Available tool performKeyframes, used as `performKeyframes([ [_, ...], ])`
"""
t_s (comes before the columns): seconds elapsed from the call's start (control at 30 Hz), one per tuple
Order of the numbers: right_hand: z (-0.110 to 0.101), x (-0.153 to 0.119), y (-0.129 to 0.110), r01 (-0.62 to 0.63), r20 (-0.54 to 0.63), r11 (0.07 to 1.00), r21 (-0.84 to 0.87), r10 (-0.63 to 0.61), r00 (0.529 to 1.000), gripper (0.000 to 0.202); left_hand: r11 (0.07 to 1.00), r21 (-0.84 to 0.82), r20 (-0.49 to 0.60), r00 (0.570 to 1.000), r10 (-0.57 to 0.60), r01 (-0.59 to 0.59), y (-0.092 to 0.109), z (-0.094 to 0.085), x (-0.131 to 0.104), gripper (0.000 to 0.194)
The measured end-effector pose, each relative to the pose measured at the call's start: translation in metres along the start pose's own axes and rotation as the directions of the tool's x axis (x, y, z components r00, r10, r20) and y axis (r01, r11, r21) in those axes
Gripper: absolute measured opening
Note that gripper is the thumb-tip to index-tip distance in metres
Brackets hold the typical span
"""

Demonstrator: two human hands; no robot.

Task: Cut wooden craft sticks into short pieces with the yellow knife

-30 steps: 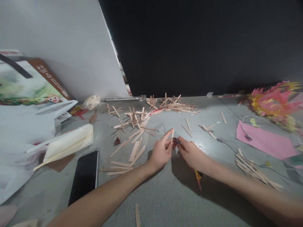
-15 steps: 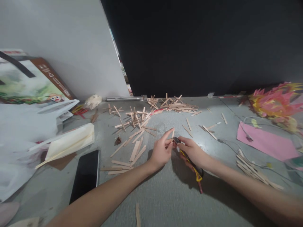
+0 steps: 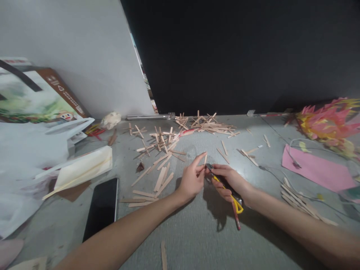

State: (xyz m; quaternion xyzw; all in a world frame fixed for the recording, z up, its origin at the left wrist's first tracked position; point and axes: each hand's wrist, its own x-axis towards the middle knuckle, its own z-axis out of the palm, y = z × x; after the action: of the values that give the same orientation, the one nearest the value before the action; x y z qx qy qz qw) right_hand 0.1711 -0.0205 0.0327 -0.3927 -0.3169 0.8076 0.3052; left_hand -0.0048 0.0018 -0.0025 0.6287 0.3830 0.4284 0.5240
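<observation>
My left hand (image 3: 191,178) pinches a narrow wooden craft stick (image 3: 205,160) upright between thumb and fingers, its index finger stretched along it. Close on its right, my right hand (image 3: 229,182) is wrapped round a hand cutter with black and yellow handles (image 3: 237,205). The cutter's dark head is beside the stick; whether the two touch is hard to see. A reddish, pencil-like rod (image 3: 236,219) shows below the handles, and I cannot tell whether it is held. Left of my hands, loose craft sticks (image 3: 160,179) lie on the grey surface.
Behind my hands are piles of sticks joined into crosses (image 3: 161,140) and a heap of sticks (image 3: 215,127). A phone (image 3: 101,206) and plastic bag (image 3: 30,157) lie left. To the right are pink paper (image 3: 315,167), a cable (image 3: 277,172) and a stick bundle (image 3: 300,204).
The cutter's yellow handle has swung away from the black one, and my right fingers have loosened round it. My left hand and its stick stay in place.
</observation>
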Motion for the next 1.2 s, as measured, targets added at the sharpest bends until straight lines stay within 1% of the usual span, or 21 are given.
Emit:
performKeyframes([
  [0.13,-0.004,0.006,0.002,0.008,0.113,0.993,0.115,-0.021,0.993,0.017,1.000,0.003,0.009,1.000,0.017,-0.017,-0.003,-0.001,0.000,0.063],
  [0.23,-0.009,0.010,0.005,-0.021,0.215,0.974,0.226,-0.029,0.976,0.014,1.000,0.008,0.012,1.000,0.024,-0.024,-0.004,-0.002,0.000,0.063],
  [0.3,-0.012,0.012,0.008,-0.069,0.312,0.951,0.300,-0.029,0.949,0.016,1.000,0.012,0.012,1.000,0.023,-0.023,-0.004,-0.002,0.000,0.063],
  [0.4,-0.017,0.013,0.016,-0.159,0.455,0.909,0.384,-0.037,0.890,0.035,1.000,0.009,0.011,1.000,0.020,-0.020,-0.003,-0.001,0.000,0.061],
  [0.47,-0.019,0.013,0.023,-0.197,0.515,0.884,0.423,-0.056,0.855,0.042,1.000,0.002,0.008,1.000,0.019,-0.019,-0.002,0.000,0.000,0.060],
  [0.53,-0.019,0.013,0.030,-0.204,0.538,0.864,0.460,-0.089,0.838,0.046,1.000,-0.005,0.007,1.000,0.014,-0.014,-0.001,0.000,-0.001,0.059],
  [0.67,-0.016,0.012,0.041,-0.147,0.520,0.816,0.559,-0.207,0.829,0.048,0.999,-0.033,0.013,1.000,-0.005,0.006,0.000,0.001,-0.001,0.058],
  [0.77,-0.013,0.011,0.045,-0.117,0.523,0.788,0.605,-0.283,0.804,0.047,0.997,-0.070,0.019,1.000,-0.020,0.021,0.003,0.002,0.000,0.058],
  [0.87,-0.012,0.009,0.047,-0.079,0.492,0.793,0.604,-0.294,0.819,0.045,0.993,-0.106,0.028,0.999,-0.044,0.047,0.006,0.002,0.000,0.057],
  [0.9,-0.012,0.009,0.046,-0.058,0.469,0.798,0.600,-0.292,0.833,0.043,0.991,-0.122,0.034,0.998,-0.052,0.056,0.006,0.002,0.000,0.057],
  [0.97,-0.012,0.006,0.041,0.002,0.391,0.799,0.602,-0.297,0.871,0.030,0.983,-0.167,0.049,0.997,-0.064,0.071,0.005,0.003,-0.001,0.058],
  [1.03,-0.013,0.004,0.032,0.096,0.261,0.781,0.618,-0.319,0.911,0.013,0.973,-0.215,0.067,0.995,-0.069,0.082,0.002,0.004,-0.001,0.061],
  [1.1,-0.015,0.001,0.020,0.180,0.189,0.801,0.570,-0.341,0.921,0.009,0.965,-0.245,0.075,0.995,-0.073,0.089,0.000,0.004,-0.002,0.064],
  [1.2,-0.017,-0.002,0.002,0.305,0.103,0.868,0.391,-0.371,0.923,0.012,0.953,-0.283,0.084,0.993,-0.083,0.103,-0.002,0.004,-0.002,0.068],
])
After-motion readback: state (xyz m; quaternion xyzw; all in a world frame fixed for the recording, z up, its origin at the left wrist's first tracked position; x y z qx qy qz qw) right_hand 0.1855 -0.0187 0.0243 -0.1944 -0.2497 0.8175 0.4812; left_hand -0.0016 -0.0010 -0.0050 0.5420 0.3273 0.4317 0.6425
